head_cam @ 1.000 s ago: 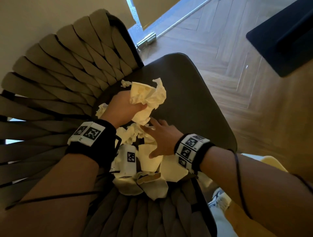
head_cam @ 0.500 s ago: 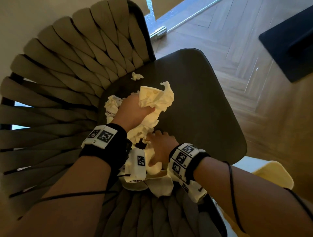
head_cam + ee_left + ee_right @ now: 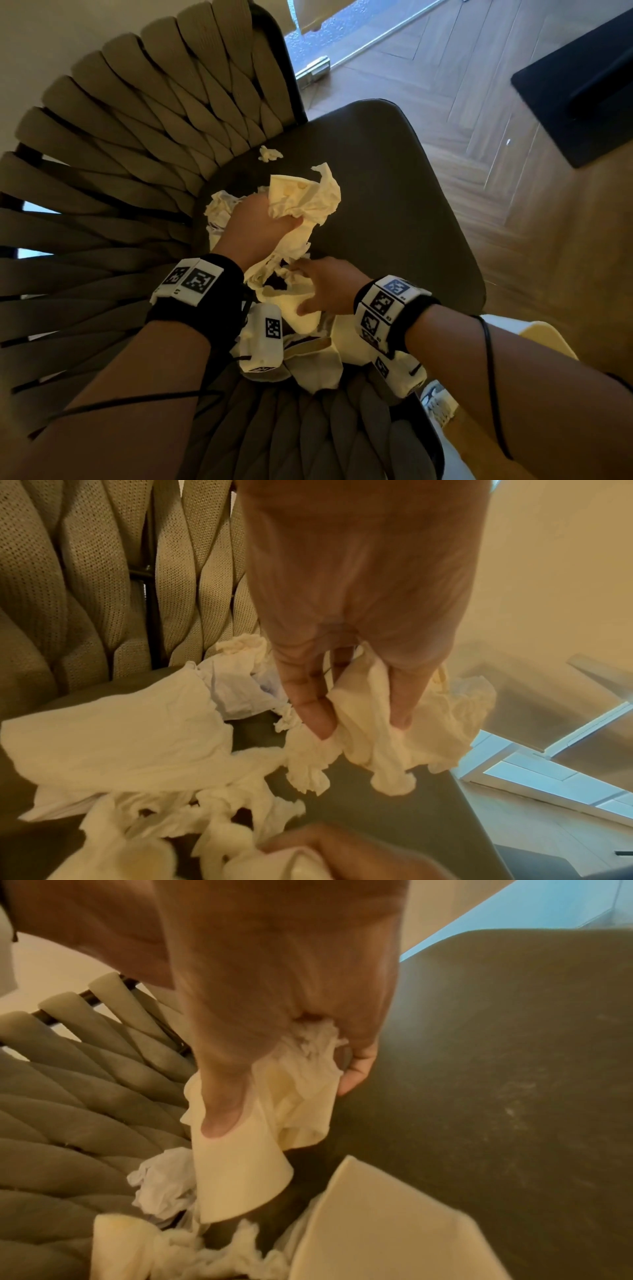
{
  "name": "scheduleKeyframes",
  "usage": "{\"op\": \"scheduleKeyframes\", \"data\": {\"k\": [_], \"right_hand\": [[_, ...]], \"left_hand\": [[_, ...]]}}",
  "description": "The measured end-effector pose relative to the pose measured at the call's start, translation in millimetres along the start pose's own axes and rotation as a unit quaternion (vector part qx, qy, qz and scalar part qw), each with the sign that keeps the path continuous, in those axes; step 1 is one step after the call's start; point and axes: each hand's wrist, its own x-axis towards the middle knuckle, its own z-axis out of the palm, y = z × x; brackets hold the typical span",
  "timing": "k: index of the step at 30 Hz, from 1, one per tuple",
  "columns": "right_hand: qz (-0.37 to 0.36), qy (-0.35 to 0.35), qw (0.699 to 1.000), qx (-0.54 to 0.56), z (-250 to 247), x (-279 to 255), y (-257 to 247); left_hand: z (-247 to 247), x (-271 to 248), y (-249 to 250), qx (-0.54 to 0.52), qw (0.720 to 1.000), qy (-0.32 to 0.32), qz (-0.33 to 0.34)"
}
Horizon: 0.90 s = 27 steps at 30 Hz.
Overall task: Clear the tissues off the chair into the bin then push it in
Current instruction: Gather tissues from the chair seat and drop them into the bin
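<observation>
1. Tissues [image 3: 301, 202]: crumpled, cream-white, heaped on the rear part of the seat [image 3: 394, 192] against the woven back [image 3: 144, 137]; thin, soft, near weightless by the look of them, so no grip strength needed, only enough closure to stop sheets slipping out.
2. Loose sheets [image 3: 113, 739] lying flat beside the clenched wad, some torn into stringy shreds (likely to tear further if pulled by one corner); best bunched from the middle, several at once, rather than pinched at an edge.
3. Small scrap [image 3: 270, 153] apart from the heap, near the back; light enough to drift, so a fingertip pinch probably suits it.
4. Left hand [image 3: 260, 222]: closed round a big wad, fingertips [image 3: 315, 718] sunk into folds, ruffled ends hanging below the fist and off the seat.
5. Right hand [image 3: 325, 287]: thumb [image 3: 222, 1112] and fingers curled on another bunch, one stiffer flat fold sticking out beneath (paper towel perhaps; cannot tell).
6. More tissues [image 3: 318, 370] under both wrists at the seat's near edge, partly hidden by the wrist cameras.
7. Seat: dark, smooth, firm; nothing to snag on, so sweeping strays together looks workable.
8. Pale rim [image 3: 548, 335] low on the right, possibly the bin; too little showing to be sure.
9. Judgement: gathering under way, nothing binned from these handfuls yet, chair not pushed in.
</observation>
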Motion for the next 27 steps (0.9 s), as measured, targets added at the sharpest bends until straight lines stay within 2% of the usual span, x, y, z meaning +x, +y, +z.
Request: {"op": "scheduleKeyframes", "data": {"k": [5, 10, 13, 16, 20, 23, 27], "right_hand": [[0.030, 0.078, 0.983, 0.162, -30.5, -42.8, 16.0], [0.038, 0.144, 0.953, 0.263, -41.9, -130.6, 55.1], [0.052, 0.182, 0.938, 0.289, -26.7, -191.4, 87.7], [0.099, 0.220, 0.916, 0.320, -8.3, -248.4, 119.3], [0.181, 0.280, 0.857, 0.393, 29.3, -316.1, 169.6], [0.242, 0.319, 0.802, 0.443, 67.5, -349.7, 215.8], [0.336, 0.357, 0.729, 0.477, 123.8, -362.7, 276.5]], "left_hand": [[6.1, -8.5, 31.5, 0.025, 0.999, -0.009, 0.031], [31.7, -20.2, 81.9, 0.032, 0.996, -0.016, 0.079], [61.7, -25.7, 114.4, 0.035, 0.993, -0.055, 0.097], [101.5, -33.3, 144.6, 0.045, 0.984, -0.121, 0.120], [173.9, -59.7, 183.5, 0.001, 0.961, -0.230, 0.154], [245.7, -83.1, 202.8, -0.022, 0.939, -0.303, 0.160], [352.2, -98.9, 192.3, 0.034, 0.936, -0.327, 0.123]]}}
